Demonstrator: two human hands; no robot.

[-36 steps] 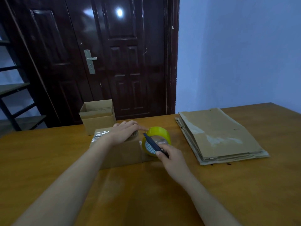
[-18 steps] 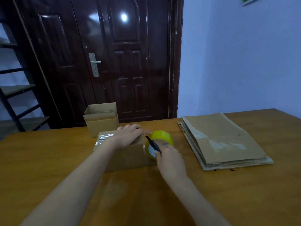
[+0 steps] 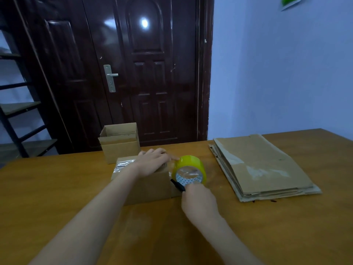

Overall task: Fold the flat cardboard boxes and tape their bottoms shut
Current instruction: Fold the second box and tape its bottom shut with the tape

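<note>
Left hand (image 3: 152,163) lies flat, fingers straight, pressing on top of the folded box (image 3: 145,180); right hand (image 3: 199,202) is curled round a black tool (image 3: 177,185), blade or pen I cannot tell, its tip at the box's right end beside the tape roll. By size from here: wooden table (image 3: 76,188) fills the lower view. Dark panelled door (image 3: 145,73) stands behind it, with a metal lever handle (image 3: 111,77). Black shelving (image 3: 17,111) at far left. Stack of flat cardboard boxes (image 3: 263,167) lies on the table's right side, well apart from both hands, with pale tape remnants on the top sheet. Folded box sits centre-table, a strip of clear glossy tape (image 3: 124,165) running along its upturned face under the left forearm. Second, open-topped box (image 3: 120,143) stands upright just behind it, near the table's far edge. Yellow tape roll (image 3: 189,170) stands on edge against the folded box's right end, left fingertips touching its rim; its inner core shows a blue-and-white pattern, any lettering too blurred to read. Green scrap (image 3: 290,1) on the wall at top right, no legible writing.
</note>
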